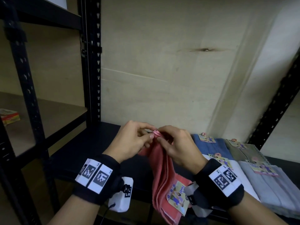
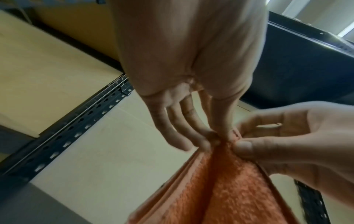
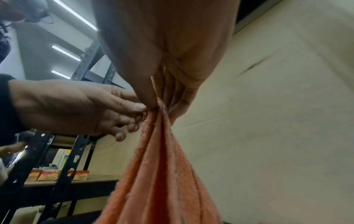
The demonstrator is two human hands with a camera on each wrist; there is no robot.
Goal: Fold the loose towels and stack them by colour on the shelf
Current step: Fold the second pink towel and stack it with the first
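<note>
five towels [image 1: 164,174], two hands [image 1: 129,140]

To your left, an orange-and-yellow carton [image 1: 10,116] sits on the tan board of the neighbouring rack, near its front edge. Black slotted uprights [image 1: 93,62] divide that rack from yours. Behind runs a pale plywood panel [image 1: 162,70] with a dark knot [image 1: 205,49]. From the right wrist view, ceiling strip lights [image 3: 66,52] glow overhead.

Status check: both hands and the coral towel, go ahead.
Left hand and right hand both pinch the coral towel at its top. Towel hangs over the black shelf, label attached. Folded towels lie right, nothing blocking.
</note>
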